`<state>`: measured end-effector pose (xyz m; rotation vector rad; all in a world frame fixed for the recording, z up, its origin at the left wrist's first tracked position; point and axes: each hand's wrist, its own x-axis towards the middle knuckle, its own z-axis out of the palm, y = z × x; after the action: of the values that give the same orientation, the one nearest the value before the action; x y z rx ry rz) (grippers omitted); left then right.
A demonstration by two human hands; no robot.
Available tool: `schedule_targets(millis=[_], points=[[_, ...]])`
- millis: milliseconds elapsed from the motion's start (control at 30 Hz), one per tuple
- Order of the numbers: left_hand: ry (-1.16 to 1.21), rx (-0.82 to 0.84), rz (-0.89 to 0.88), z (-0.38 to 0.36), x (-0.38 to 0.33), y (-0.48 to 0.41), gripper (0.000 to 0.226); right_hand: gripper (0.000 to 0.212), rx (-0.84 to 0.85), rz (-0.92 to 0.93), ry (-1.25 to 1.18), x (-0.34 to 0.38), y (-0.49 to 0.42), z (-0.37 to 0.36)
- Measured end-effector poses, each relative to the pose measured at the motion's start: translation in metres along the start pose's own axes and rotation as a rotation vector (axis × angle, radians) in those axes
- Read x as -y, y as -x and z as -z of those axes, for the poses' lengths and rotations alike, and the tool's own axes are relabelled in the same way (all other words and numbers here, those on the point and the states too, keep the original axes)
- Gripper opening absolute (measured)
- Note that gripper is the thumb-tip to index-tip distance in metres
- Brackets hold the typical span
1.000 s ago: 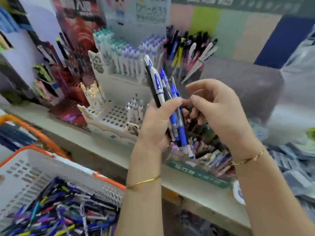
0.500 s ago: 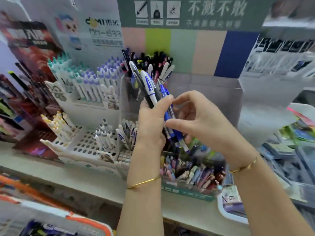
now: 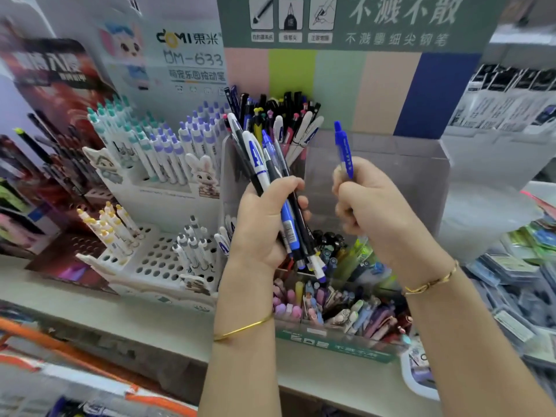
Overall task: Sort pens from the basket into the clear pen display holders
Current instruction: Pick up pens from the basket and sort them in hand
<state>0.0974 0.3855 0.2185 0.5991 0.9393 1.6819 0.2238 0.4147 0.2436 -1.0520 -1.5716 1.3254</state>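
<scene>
My left hand (image 3: 261,224) grips a bundle of pens (image 3: 258,159), white, black and blue, fanned upward in front of the shelf. My right hand (image 3: 371,207) holds a single blue pen (image 3: 344,149) upright, apart from the bundle. Behind both hands stands the clear pen display holder (image 3: 391,176): its back left compartment holds several upright pens (image 3: 279,115), the back right compartment looks empty. Its lower front tier (image 3: 340,308) is filled with pastel pens. The basket (image 3: 90,383) with the orange rim shows only at the bottom left edge.
A white pegboard pen stand (image 3: 156,260) with purple and teal capped pens sits left of the clear holder. Dark red pen displays (image 3: 51,164) stand at the far left. Packaged stationery (image 3: 520,284) lies to the right. The shelf edge (image 3: 120,323) runs across below.
My right hand has pulled one blue pen out of the bundle and lifted it to the right. The view has tilted up, so the basket has dropped to the bottom edge.
</scene>
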Motion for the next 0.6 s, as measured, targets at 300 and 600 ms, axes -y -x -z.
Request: schedule_targets(millis=[300, 600], points=[[0.093, 0.092, 0.106, 0.005, -0.01, 0.005, 0.009, 0.044, 0.187, 0.563, 0.385, 0.004, -0.016, -0.015], [0.042, 0.101, 0.107, 0.01, -0.012, 0.012, 0.005, 0.044, 0.175, 0.728, 0.584, -0.008, -0.023, -0.015]])
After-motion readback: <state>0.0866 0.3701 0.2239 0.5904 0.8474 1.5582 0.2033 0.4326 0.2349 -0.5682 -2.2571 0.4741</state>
